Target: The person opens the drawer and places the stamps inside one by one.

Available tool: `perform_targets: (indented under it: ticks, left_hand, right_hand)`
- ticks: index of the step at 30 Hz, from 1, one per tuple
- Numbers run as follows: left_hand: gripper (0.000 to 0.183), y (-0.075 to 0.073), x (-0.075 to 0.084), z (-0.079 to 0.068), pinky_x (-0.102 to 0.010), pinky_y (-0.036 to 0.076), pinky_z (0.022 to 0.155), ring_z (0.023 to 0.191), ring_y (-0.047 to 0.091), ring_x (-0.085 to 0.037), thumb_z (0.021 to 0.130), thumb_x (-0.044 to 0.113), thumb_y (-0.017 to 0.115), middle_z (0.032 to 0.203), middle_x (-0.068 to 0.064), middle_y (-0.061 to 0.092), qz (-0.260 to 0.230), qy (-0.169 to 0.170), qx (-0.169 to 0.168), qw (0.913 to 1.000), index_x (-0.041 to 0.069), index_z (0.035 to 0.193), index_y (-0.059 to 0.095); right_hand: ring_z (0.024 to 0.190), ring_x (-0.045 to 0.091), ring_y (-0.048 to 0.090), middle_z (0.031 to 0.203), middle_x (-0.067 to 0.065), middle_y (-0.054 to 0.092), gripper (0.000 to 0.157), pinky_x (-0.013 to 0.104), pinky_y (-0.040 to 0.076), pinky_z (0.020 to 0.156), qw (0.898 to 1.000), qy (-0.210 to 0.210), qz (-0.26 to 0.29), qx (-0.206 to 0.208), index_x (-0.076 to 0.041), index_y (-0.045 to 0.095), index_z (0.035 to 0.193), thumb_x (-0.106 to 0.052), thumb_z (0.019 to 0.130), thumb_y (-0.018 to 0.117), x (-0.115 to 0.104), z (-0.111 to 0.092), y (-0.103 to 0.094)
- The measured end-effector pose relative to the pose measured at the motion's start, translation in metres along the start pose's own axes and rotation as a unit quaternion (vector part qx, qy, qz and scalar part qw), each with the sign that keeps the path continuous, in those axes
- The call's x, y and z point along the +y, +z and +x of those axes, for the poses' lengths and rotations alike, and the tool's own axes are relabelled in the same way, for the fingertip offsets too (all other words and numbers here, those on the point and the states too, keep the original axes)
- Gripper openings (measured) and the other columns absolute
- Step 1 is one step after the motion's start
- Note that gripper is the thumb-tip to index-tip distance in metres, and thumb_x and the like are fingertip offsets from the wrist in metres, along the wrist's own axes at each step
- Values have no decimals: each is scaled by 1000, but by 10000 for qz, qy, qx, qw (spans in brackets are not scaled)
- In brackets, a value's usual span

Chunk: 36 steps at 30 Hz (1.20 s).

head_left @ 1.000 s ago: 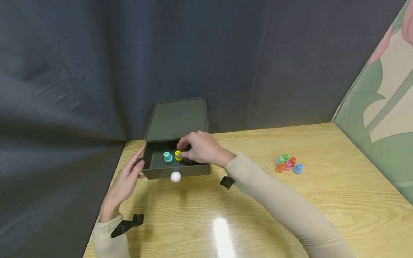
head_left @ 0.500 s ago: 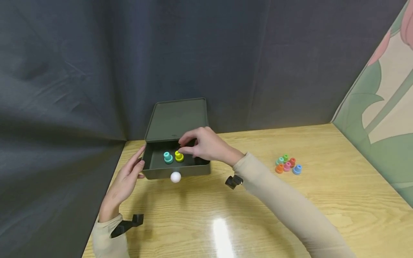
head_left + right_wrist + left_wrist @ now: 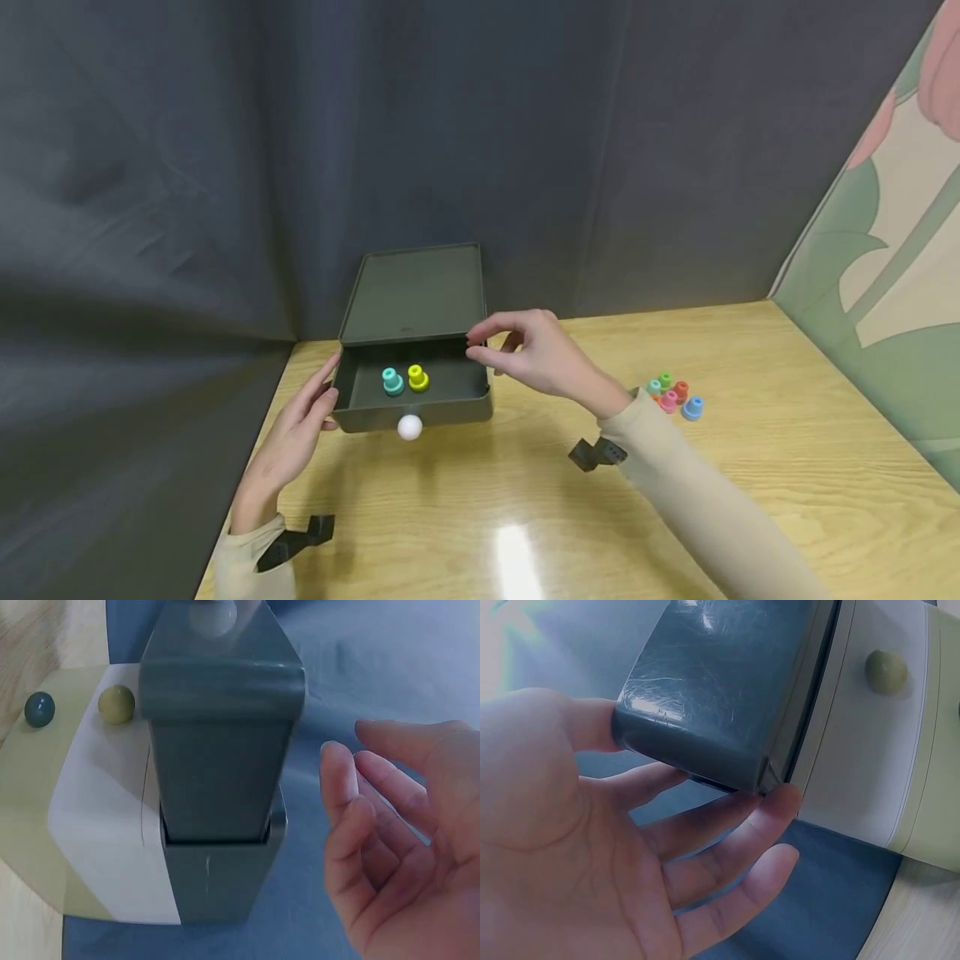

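Note:
A dark grey drawer (image 3: 457, 412) with a white knob (image 3: 409, 427) stands pulled out. Inside it, a teal stepped peg (image 3: 392, 382) and a yellow stepped peg (image 3: 418, 378) stand upright side by side. My left hand (image 3: 288, 437) rests at the drawer's left side, its fingers fairly straight. In the left wrist view, thumb and fingers lie along the drawer (image 3: 705, 697). Over the drawer's right edge hovers my right hand (image 3: 536, 354), thumb and fingers apart, holding nothing. The right wrist view shows that hand (image 3: 412, 847) beside the drawer (image 3: 221, 694).
Several coloured stepped pegs stand clustered at right on the wooden table (image 3: 450, 517), including a blue peg (image 3: 693, 408) and a pink peg (image 3: 668, 402); my right sleeve partly covers the group. Below the drawer are a white tier (image 3: 105, 787) and a yellow tier (image 3: 45, 772). Dark curtains hang behind.
My right hand has let go of the yellow peg, leaving it standing beside the teal one, and has moved right to the drawer's edge. The left hand stays at the drawer.

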State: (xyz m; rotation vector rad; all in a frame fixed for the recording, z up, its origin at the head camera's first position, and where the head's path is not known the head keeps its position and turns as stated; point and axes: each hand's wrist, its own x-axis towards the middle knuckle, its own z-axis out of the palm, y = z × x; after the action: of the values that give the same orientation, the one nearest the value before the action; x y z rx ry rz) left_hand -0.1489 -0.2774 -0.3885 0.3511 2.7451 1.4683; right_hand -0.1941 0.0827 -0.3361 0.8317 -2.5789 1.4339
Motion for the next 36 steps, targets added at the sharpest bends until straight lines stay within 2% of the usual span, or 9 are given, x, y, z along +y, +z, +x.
perform_targets:
  ticks: [5,8,15,20,24,27,31,34,36]
  left_hand:
    - [56,-1,0,-3,-18,53,90,147,45,-42,118,30,39,176,-19,22,-40,-11,9,10000,26,172,24]
    - [56,-3,1,-4,-17,53,90,145,48,-43,118,31,39,176,-19,22,13,-15,29,10000,26,172,24]
    - [56,-6,2,-4,-17,53,89,146,46,-44,118,29,39,177,-18,22,55,92,81,9999,25,172,24]
    - [56,-7,2,-3,-22,54,90,135,54,-40,118,29,39,177,-15,22,99,102,119,9998,25,172,25]
    - [56,-6,1,-4,-22,54,90,138,51,-40,118,29,39,178,-13,21,27,114,138,9998,25,172,25]
    - [56,-6,0,-4,-22,54,91,141,50,-41,118,29,39,178,-13,20,9,91,128,9999,25,172,25]
    - [56,-6,1,-4,-22,54,91,135,56,-41,117,30,39,178,-13,22,84,24,148,9999,27,172,25]
    - [56,-6,1,-3,-21,53,91,134,57,-40,117,31,39,178,-13,22,111,8,150,9998,29,172,25]
    - [56,-7,1,-3,-20,53,91,136,55,-39,117,31,39,178,-12,22,111,13,153,9998,29,171,25]
  right_hand:
    - [67,14,71,110,0,81,17,28,50,53,9985,438,125,313,-18,82,113,-23,97,79,12,-24,-14]
    - [69,14,71,108,0,81,18,29,49,52,9960,722,12,525,-19,82,115,-24,98,79,21,-36,-22]
    - [67,13,71,101,3,81,21,28,41,47,9909,1005,-217,867,-18,81,118,-27,99,78,39,-53,-28]
    - [66,11,71,116,6,80,23,30,43,47,9896,1047,-370,917,-16,80,120,-25,99,78,52,-63,-35]
    - [63,11,70,120,8,80,23,30,45,48,9880,1131,-581,877,-14,80,120,-24,99,77,63,-70,-42]
    - [55,12,63,112,8,81,23,30,44,47,9857,1265,-728,837,-14,80,119,-26,100,77,70,-75,-46]
    - [48,12,52,96,5,81,25,29,40,45,9820,1411,-934,837,-14,80,120,-29,100,76,81,-81,-52]
    - [46,12,50,85,6,78,27,29,39,43,9796,1528,-1010,833,-14,79,120,-32,101,74,87,-87,-58]
    - [45,13,50,90,7,79,28,29,39,44,9782,1622,-995,832,-14,78,121,-34,102,74,91,-90,-63]
